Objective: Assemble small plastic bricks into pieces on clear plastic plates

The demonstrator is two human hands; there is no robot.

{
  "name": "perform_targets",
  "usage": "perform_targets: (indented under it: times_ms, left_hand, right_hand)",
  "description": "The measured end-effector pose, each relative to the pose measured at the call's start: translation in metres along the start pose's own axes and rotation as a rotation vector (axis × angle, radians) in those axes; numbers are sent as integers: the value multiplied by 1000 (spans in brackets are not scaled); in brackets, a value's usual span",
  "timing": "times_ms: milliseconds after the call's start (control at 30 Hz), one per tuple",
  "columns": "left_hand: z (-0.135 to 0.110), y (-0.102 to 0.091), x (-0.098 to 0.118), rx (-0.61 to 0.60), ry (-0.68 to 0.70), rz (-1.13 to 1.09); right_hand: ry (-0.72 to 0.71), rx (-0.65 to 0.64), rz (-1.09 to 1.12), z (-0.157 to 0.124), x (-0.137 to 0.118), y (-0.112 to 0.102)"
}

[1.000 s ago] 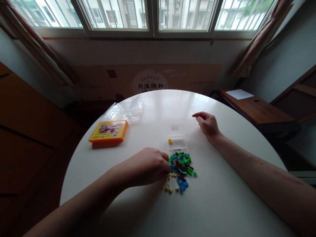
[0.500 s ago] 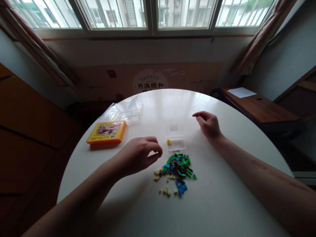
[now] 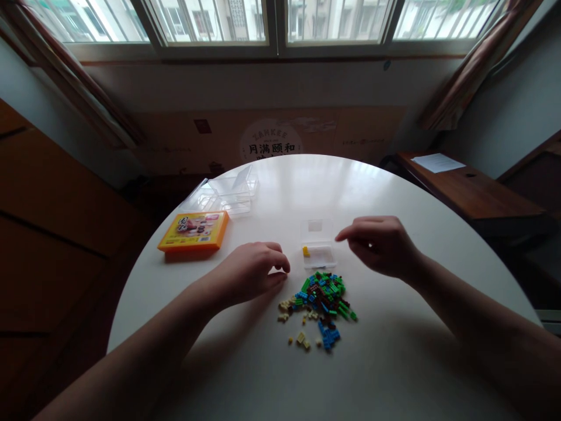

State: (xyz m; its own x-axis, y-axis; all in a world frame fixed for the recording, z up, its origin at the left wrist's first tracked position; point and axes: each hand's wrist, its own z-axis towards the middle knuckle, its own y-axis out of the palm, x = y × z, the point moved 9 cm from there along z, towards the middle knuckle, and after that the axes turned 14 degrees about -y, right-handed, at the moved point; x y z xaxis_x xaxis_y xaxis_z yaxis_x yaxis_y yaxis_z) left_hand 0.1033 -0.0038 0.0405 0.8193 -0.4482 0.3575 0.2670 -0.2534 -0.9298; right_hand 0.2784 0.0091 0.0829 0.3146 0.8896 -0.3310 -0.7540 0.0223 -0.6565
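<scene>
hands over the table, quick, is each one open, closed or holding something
Left hand: loosely curled; whether it holds anything cannot be told.
Right hand: partly curled, near the small clear box; whether it holds anything cannot be told.

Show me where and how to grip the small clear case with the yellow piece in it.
Pinch the small clear case by its right end wall, probably best coming from the right, the side nearest the right hand. It lies open, lid to the far side; the yellow piece sits in the left end, and the brick pile crowds the near side.
</scene>
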Motion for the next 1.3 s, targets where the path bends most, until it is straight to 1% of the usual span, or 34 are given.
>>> perform_targets:
  times_ms: [67, 100, 167, 233, 400, 533, 667, 867, 1033, 1100, 1200, 1300]
  left_hand:
    - [-4, 0, 8, -29, 49, -23]
    - [-7, 0, 13, -51, 81, -42]
    - [-11, 2, 23, -105, 142, -81]
    - [-14, 5, 31, -143, 180, -104]
    - [-14, 11, 34, -169, 202, -104]
    - [-15, 15, 32, -200, 206, -111]
    - [-17, 12, 32, -229, 218, -128]
    - [-13, 6, 27, -222, 163, -111]
    - [-13, 11, 25, -243, 169, -114]
    - [-12, 8, 23, -231, 175, -133]
    - [-11, -1, 17, -175, 153, -136]
    - [-9, -5, 13, -145, 136, -126]
  right_hand:
    - [-116, -355, 122, 2, -31, 29]
    - [-129, -488, 145, 0, -42, 40]
    - [-148, -641, 170, -4, -56, 53]
    - [-148, -698, 183, -7, -62, 60]
    - [-118, -728, 200, -12, -54, 67]
    - [-90, -741, 178, -13, -47, 65]
    - [-58, -755, 143, -13, -43, 63]
    - [-67, -747, 157, -13, -51, 66]
    - [-98, -763, 189, -15, -54, 69]
    - [-89, -767, 181, -15, -52, 67]
    - [-64, -773, 169, -14, -49, 65]
    - [-70, -771, 183, -13, -54, 66]
